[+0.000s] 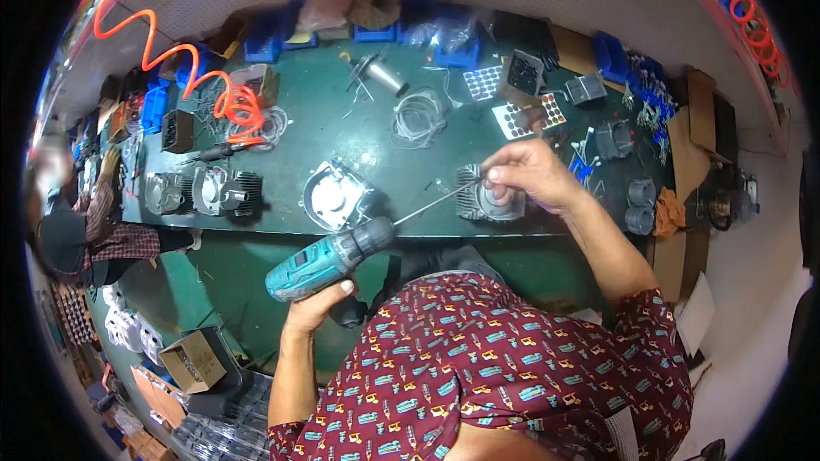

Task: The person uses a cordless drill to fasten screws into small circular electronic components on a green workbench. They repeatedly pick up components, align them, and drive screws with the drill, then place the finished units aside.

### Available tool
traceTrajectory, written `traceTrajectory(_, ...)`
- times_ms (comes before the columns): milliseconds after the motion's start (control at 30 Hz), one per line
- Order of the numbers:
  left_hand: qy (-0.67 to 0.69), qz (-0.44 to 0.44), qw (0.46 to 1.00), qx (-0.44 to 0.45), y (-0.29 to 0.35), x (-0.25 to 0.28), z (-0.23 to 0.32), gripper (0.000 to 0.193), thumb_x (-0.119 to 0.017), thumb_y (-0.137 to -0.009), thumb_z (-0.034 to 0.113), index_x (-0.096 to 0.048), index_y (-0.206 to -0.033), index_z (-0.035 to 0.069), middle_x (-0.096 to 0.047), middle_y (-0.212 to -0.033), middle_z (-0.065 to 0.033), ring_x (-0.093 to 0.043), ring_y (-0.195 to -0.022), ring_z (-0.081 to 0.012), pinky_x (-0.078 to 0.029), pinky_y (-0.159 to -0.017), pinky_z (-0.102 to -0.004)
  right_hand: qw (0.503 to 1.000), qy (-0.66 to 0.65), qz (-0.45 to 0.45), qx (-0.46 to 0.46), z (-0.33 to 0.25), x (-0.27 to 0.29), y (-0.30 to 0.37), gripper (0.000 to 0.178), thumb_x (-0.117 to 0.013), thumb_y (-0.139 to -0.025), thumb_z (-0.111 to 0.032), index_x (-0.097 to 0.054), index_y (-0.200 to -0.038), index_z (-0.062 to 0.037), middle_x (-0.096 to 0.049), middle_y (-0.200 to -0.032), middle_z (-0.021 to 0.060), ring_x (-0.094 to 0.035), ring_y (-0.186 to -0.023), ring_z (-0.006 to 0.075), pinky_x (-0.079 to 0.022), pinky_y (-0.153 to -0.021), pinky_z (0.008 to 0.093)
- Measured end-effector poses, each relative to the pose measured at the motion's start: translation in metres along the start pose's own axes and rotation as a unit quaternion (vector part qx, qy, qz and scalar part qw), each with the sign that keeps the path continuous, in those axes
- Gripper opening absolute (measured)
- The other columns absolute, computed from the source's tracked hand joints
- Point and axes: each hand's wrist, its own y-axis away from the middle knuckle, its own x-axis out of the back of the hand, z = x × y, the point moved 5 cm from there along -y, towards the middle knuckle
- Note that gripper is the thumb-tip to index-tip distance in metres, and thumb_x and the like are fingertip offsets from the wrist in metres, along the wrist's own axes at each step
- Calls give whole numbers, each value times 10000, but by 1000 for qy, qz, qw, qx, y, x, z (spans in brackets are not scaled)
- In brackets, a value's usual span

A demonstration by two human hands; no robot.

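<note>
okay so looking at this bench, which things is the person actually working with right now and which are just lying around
In use:
- teal cordless drill, gripped by the left hand
- its long bit, steadied at the tip by the right hand
- finned metal cylinder under that hand

Lying about:
- round metal cover
- coil of wire
- orange coiled hose
- blue bins
- finned engine parts at left

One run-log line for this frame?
left hand: grips drill | right hand: steadies bit tip at finned cylinder | bench: green
</note>
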Motion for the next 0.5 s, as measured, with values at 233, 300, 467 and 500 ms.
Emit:
traceTrajectory(233, 24, -38, 999, -8, -8, 9, -14, 304, -767, -773, 145, -657, -1032, 30, -680, -824, -60, -657, -761, -179, -534, -731, -325, 999, -6, -4, -46, 4, -5, -4, 270, -700, -924, -115, -663, -1103, 83, -715, -859, 144, -714, -714, 177, -612, -672, 291)
traceTrajectory(300, 1, -6, 1000, 6, -7, 8, -12, 301, -756, -730, 257, -667, -897, 22, -667, -786, -78, -648, -748, -205, -524, -750, -346, 999, -13, -7, -44, -4, -9, -4, 260, -683, -935, -107, -648, -1098, 93, -713, -902, 163, -726, -757, 212, -623, -694, 317)
traceTrajectory(467, 11, -1, 1000, 10, -12, 1, -9, 335, -755, -723, 270, -667, -935, 26, -677, -818, -81, -652, -761, -208, -524, -764, -348, 988, -153, -14, 22, -1, -7, -6, 204, -593, -984, -61, -574, -1132, 78, -680, -1061, 255, -725, -933, 314, -634, -815, 378)
traceTrajectory(500, 20, 4, 1000, 13, -13, -1, -10, 340, -755, -723, 271, -666, -942, 27, -678, -823, -80, -652, -761, -209, -524, -766, -347, 984, -174, -13, 23, -2, -5, -5, 200, -587, -990, -68, -571, -1137, 66, -678, -1071, 261, -722, -954, 323, -631, -832, 387)
